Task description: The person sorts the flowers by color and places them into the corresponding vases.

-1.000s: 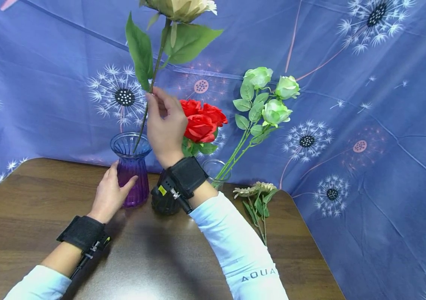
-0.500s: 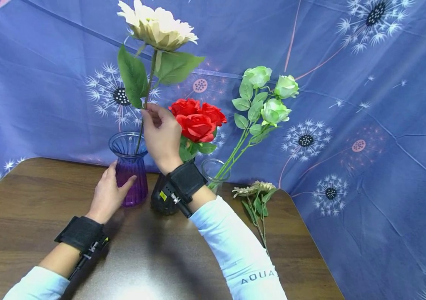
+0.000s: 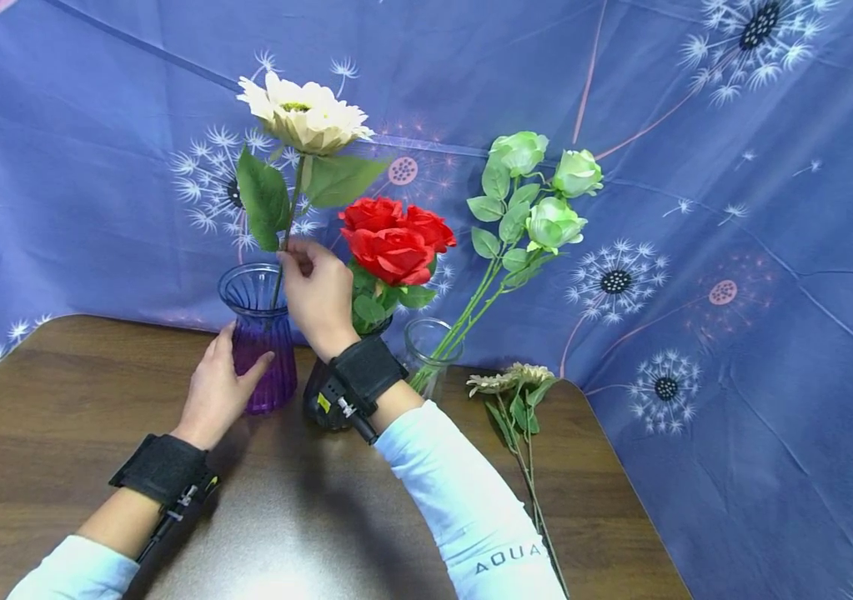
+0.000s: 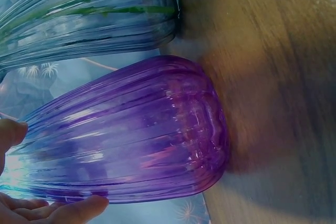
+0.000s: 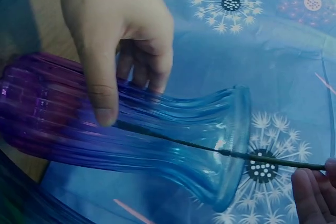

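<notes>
My left hand (image 3: 212, 392) holds a ribbed glass vase (image 3: 281, 379), blue at the rim and purple below, standing upright on the table. In the right wrist view, the left thumb (image 5: 105, 108) lies along one side of it and the fingers go behind. With thumb and fingertips, my right hand (image 3: 318, 296) pinches the stem of a cream daisy-like flower (image 3: 313, 121) just above the rim. Its stem (image 5: 173, 140) runs through the vase mouth, and the lower end shows inside the glass, well above the base. Two green leaves (image 3: 264, 200) spread above the right hand.
Just right of the vase, red roses (image 3: 396, 250) stand in a dark vase (image 3: 323, 408), partly behind my right wrist. Beyond them a clear glass vase (image 3: 426, 332) holds pale green roses (image 3: 554, 221). Cream flowers (image 3: 519, 379) lie on the table (image 3: 81, 400) at right. A blue cloth (image 3: 734, 292) hangs behind.
My right hand has come down toward the vase mouth, and the cream flower has sunk with it, its stem deeper in the vase. The left hand stays on the vase.
</notes>
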`<action>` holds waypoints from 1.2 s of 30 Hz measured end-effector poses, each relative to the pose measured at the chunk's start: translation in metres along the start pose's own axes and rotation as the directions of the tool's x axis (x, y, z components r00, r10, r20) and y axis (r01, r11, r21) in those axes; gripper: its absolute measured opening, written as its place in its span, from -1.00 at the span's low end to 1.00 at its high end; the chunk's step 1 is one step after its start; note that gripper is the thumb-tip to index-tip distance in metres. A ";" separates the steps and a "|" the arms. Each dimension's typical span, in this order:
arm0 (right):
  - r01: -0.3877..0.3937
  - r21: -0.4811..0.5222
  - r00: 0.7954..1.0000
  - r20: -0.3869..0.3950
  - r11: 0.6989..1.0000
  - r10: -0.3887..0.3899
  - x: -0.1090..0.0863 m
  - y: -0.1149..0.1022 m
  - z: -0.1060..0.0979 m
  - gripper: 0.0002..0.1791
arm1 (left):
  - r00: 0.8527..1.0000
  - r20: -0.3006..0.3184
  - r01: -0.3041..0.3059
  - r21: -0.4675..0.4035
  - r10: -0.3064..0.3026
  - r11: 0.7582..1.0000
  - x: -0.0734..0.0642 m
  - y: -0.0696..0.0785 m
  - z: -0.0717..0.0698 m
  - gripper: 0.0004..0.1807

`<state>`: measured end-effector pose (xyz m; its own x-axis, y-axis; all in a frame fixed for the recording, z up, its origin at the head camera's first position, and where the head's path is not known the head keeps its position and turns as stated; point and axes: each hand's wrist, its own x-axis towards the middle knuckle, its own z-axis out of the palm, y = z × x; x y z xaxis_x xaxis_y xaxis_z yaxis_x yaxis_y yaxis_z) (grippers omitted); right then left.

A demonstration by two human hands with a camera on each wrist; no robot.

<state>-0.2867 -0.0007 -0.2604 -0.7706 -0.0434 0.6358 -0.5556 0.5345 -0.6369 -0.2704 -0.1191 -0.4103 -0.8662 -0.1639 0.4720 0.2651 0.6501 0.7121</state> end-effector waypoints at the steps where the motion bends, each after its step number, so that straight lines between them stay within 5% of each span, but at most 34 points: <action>1: -0.009 -0.014 1.000 0.013 1.000 0.009 -0.001 0.001 0.001 -0.82 | 1.000 0.002 0.003 -0.001 -0.003 1.000 0.000 0.000 0.000 -0.26; 19: -0.115 -0.216 0.962 0.220 0.970 0.163 -0.004 0.015 0.013 -0.86 | 0.999 -0.039 -0.027 -0.012 0.027 1.000 0.000 0.000 0.002 -0.29; 36: -0.032 -0.308 0.945 0.299 0.951 0.129 -0.003 0.017 0.013 -0.85 | 0.999 -0.028 -0.017 -0.009 0.017 1.000 0.000 0.000 0.001 -0.28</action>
<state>-0.2977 -0.0027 -0.2788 -0.8936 -0.2246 0.3887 -0.4073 0.7697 -0.4915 -0.2707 -0.1181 -0.4106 -0.8494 -0.1738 0.4983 0.2835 0.6461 0.7086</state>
